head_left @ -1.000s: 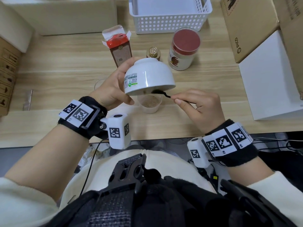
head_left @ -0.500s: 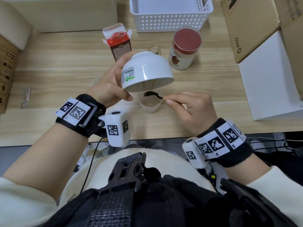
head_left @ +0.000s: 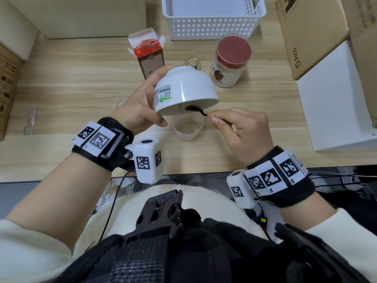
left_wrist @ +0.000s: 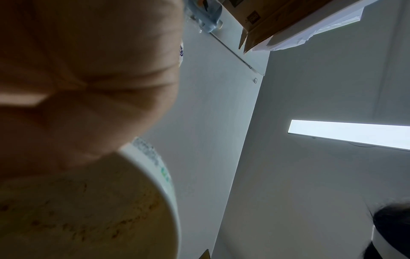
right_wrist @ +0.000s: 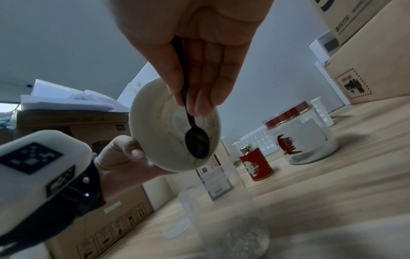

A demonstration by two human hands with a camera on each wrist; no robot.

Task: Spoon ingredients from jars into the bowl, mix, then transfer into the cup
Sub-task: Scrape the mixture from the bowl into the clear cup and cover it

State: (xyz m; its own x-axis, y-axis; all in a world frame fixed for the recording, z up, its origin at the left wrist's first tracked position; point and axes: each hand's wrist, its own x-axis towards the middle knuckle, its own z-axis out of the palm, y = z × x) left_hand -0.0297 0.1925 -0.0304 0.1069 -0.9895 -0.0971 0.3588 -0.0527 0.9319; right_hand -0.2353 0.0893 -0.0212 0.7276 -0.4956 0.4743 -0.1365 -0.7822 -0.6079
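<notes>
My left hand (head_left: 140, 105) grips the white bowl (head_left: 185, 88), tipped mouth-down over the clear plastic cup (head_left: 187, 129) on the table. Brownish powder lies in the cup's bottom. My right hand (head_left: 240, 131) pinches the handle of a small black spoon (head_left: 193, 108), whose head reaches under the bowl's rim. In the right wrist view the spoon (right_wrist: 196, 140) lies against the bowl's inside (right_wrist: 164, 126), which carries powder residue. The left wrist view shows only my palm (left_wrist: 88, 78) and the bowl's rim (left_wrist: 164, 175).
Behind the bowl stand a red-lidded glass jar (head_left: 230, 62), a small gold-capped red tin (head_left: 192, 62) and an open red-and-brown carton (head_left: 149, 56). A white perforated basket (head_left: 212, 19) sits at the back. Cardboard boxes (head_left: 306, 33) and a white box (head_left: 334, 94) lie at right.
The spoon head has moved back up under the bowl's rim after dipping toward the cup. The bowl stays tipped over the cup in my left hand.
</notes>
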